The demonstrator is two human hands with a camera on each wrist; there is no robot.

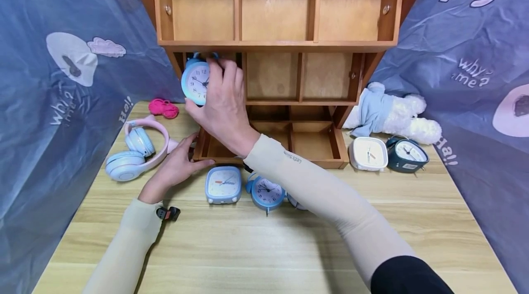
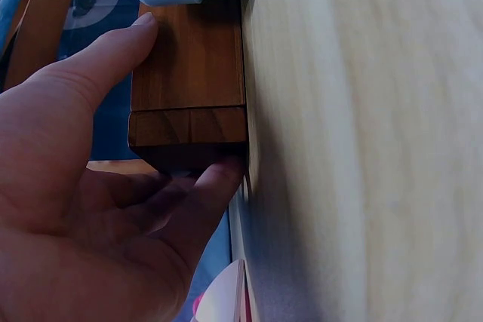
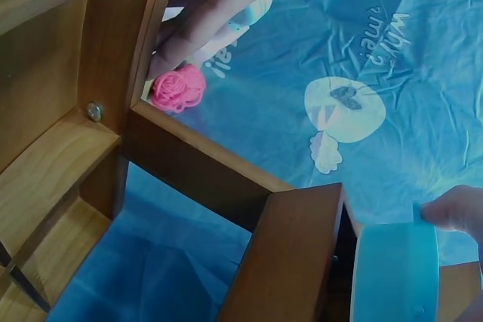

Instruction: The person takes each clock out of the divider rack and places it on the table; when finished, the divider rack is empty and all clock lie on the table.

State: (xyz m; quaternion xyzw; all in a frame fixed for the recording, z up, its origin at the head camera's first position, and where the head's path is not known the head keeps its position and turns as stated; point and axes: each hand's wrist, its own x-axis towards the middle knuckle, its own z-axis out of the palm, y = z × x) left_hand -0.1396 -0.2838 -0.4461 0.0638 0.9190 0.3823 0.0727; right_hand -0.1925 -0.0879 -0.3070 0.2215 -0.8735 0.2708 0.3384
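Observation:
My right hand [image 1: 227, 96] grips a light-blue twin-bell alarm clock [image 1: 193, 81] by its right side, in front of the left compartment of the middle tier of a wooden shelf [image 1: 278, 47]. In the right wrist view, the rounded side of the blue clock [image 3: 396, 273] shows beside the thumb. My left hand [image 1: 177, 165] holds the left front corner of the bottom tier, its thumb along the front and its fingers at the side. The left wrist view shows that wooden corner [image 2: 189, 73] between thumb and fingers.
On the table before the shelf stand a blue square clock [image 1: 223, 184] and a blue twin-bell clock [image 1: 267, 191]; another item is mostly hidden by the right sleeve. Headphones [image 1: 138, 149] and pink yarn [image 1: 163, 108] lie left. A white clock [image 1: 368, 153], dark clock [image 1: 407, 154] and plush toy [image 1: 392, 112] are right.

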